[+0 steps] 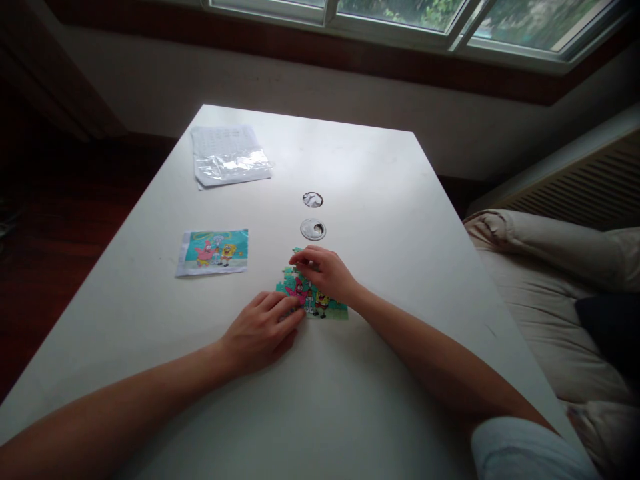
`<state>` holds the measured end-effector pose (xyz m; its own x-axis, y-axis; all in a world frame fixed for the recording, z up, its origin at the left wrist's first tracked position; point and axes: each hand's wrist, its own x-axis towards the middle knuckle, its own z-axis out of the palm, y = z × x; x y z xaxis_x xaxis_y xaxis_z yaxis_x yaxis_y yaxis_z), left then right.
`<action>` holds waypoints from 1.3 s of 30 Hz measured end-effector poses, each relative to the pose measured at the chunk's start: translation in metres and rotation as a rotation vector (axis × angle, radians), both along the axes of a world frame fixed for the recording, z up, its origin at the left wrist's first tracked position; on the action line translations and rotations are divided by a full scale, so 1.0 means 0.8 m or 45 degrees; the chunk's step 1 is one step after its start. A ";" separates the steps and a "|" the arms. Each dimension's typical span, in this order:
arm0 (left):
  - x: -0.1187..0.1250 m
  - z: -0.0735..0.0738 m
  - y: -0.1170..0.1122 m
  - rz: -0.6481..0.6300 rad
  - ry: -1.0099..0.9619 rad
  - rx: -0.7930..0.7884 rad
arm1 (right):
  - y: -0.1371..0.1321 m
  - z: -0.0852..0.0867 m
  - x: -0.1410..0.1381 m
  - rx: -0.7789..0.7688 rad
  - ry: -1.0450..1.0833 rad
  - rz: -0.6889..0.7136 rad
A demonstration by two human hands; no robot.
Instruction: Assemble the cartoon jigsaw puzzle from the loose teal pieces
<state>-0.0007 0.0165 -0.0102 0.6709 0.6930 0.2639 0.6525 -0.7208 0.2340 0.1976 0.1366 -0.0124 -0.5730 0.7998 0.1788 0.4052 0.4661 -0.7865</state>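
A partly assembled jigsaw puzzle (321,305) with pink and yellow cartoon figures on a green-blue ground lies on the white table, its upper left edge uneven. My left hand (265,327) rests across its lower left corner, fingers stretched out flat and touching it. Over the upper part of the puzzle is my right hand (324,270), thumb and fingers pinched together at a small greenish puzzle piece (296,251). Those fingers hide part of the picture and most of what they grip. To the left lies a printed picture sheet (216,252) showing the same figures.
Papers in a clear plastic sleeve (230,157) lie at the table's far left. Two round metallic openings or discs (313,229) are in line beyond the puzzle. A cushioned beige seat (530,293) stands along the right edge, and a window (400,20) is behind the table (400,373).
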 end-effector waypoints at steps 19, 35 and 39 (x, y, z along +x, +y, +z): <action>0.001 0.000 0.000 -0.002 0.018 -0.017 | 0.007 0.003 0.002 0.171 -0.155 0.168; 0.003 0.002 0.000 0.008 0.011 -0.007 | 0.003 -0.005 0.001 0.313 -0.274 0.100; 0.003 0.001 0.000 0.008 0.019 -0.020 | 0.002 -0.008 0.000 0.332 -0.290 0.080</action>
